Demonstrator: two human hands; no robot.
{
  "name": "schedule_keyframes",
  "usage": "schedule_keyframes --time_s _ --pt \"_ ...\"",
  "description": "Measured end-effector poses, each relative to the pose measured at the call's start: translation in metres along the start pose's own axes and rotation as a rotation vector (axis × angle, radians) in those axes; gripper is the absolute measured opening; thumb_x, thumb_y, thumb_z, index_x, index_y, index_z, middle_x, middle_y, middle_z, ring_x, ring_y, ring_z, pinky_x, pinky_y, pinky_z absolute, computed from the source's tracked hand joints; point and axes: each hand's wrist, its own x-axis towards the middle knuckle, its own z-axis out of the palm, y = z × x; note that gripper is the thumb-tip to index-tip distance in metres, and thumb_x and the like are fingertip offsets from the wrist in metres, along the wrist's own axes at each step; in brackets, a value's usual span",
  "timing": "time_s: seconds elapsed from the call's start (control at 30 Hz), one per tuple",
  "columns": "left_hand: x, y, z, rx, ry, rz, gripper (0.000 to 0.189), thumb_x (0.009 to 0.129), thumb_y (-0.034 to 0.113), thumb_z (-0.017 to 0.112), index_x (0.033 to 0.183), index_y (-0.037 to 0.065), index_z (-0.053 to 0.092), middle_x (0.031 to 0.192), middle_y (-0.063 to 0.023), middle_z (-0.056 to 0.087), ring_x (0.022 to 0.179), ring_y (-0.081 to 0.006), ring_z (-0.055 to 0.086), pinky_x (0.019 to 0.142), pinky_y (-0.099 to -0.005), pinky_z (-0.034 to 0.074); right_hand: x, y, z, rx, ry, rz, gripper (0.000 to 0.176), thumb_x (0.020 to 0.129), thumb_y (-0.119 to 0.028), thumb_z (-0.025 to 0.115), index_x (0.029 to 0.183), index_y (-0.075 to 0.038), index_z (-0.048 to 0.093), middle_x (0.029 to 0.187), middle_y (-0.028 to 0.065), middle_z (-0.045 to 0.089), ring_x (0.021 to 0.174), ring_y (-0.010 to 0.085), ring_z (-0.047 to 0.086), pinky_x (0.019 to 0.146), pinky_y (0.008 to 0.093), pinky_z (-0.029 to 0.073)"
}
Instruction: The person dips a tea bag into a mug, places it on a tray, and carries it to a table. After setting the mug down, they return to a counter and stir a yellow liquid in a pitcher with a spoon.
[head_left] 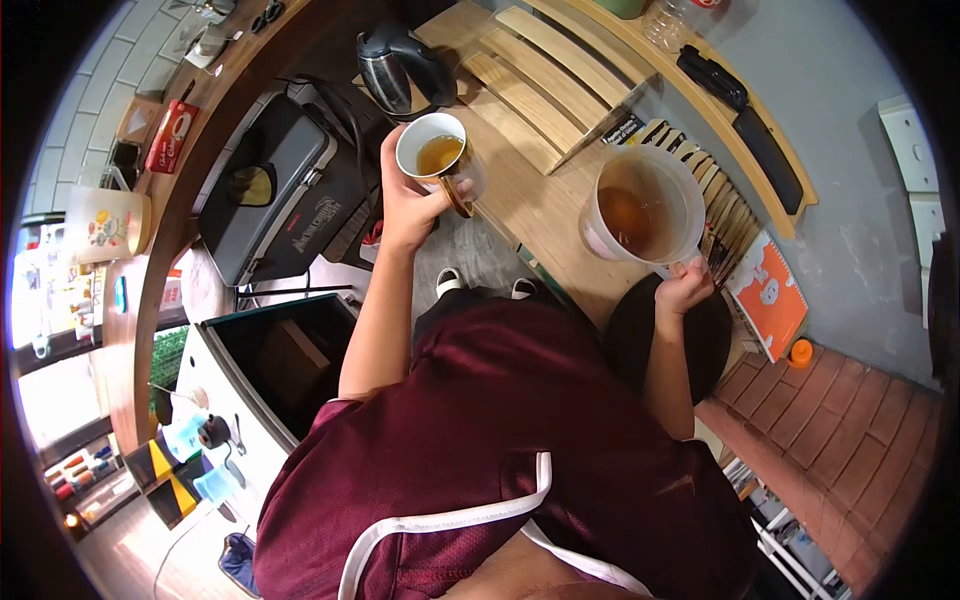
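Note:
My left hand point(408, 208) is wrapped around a white mug point(424, 128) with a brownish handle on its near right side. Yellowish-brown liquid point(440, 156) stands in the mug. On the right, my right hand point(684, 290) grips the handle of a translucent plastic pitcher point(672, 186), which holds a darker brown liquid point(628, 222). The mug and the pitcher are held apart, both with their mouths turned up toward me. Most of the pitcher's handle is hidden by my fingers.
A black and steel electric kettle point(392, 72) stands beyond the mug, near a slatted wooden rack point(520, 85). A row of books point(700, 160) and an orange notebook point(768, 290) lie along the right wall. A dark grey case point(270, 180) stands at left, below a wooden shelf point(205, 85).

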Motion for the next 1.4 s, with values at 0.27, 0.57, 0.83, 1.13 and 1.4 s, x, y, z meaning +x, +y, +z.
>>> schedule_keyframes --time_s 0.27,0.57,0.83,1.13,1.4 --pt "-0.009 0.004 -0.003 0.114 0.071 0.03 0.091 0.058 0.001 0.085 0.131 0.006 0.031 0.121 -0.009 0.052 0.114 -0.02 0.052 0.099 -0.0348 0.042 -0.001 -0.002 0.005 0.055 0.059 0.056 0.035 0.082 -0.023 0.047 0.056 -0.01 0.027 0.055 -0.0014 0.029 0.051 0.0101 0.029 0.048 0.0277 0.021" --pt "-0.003 0.016 -0.013 0.13 0.151 0.058 0.092 0.058 -0.002 0.084 0.133 0.005 0.03 0.12 -0.0092 0.052 0.113 -0.0208 0.053 0.098 -0.0355 0.043 0.001 0.004 -0.009 0.048 -0.021 0.107 0.031 0.085 -0.025 0.047 0.064 -0.004 0.041 0.065 0.003 0.043 0.058 0.0132 0.039 0.053 0.0279 0.029" --pt "0.006 0.049 -0.062 0.079 0.254 0.137 0.087 0.061 -0.004 0.079 0.131 0.005 0.029 0.116 -0.0109 0.053 0.107 -0.0221 0.057 0.08 -0.0338 0.054 0.011 -0.023 0.005 -0.243 0.226 -0.588 0.027 0.088 -0.008 0.055 0.105 0.001 0.037 0.097 0.0145 0.042 0.086 0.0219 0.044 0.079 0.0372 0.04" --pt "0.015 0.122 -0.205 0.252 0.339 0.253 0.088 0.058 0.004 0.084 0.13 0.004 0.033 0.117 -0.0101 0.053 0.109 -0.021 0.055 0.095 -0.0351 0.044 -0.034 -0.127 0.263 0.026 -0.441 -0.835 0.009 0.08 0.002 0.063 0.088 0.002 0.059 0.088 0.0141 0.058 0.078 0.0247 0.056 0.069 0.0316 0.047" --pt "0.008 0.183 -0.328 0.313 0.365 0.265 0.089 0.057 0.003 0.084 0.13 0.005 0.033 0.118 -0.0105 0.052 0.11 -0.0213 0.056 0.093 -0.0351 0.047 -0.148 -0.232 0.559 0.066 -1.131 -0.823 0.031 0.075 -0.012 0.074 0.105 -0.009 0.067 0.095 0.0042 0.06 0.073 0.0153 0.053 0.07 0.027 0.047"
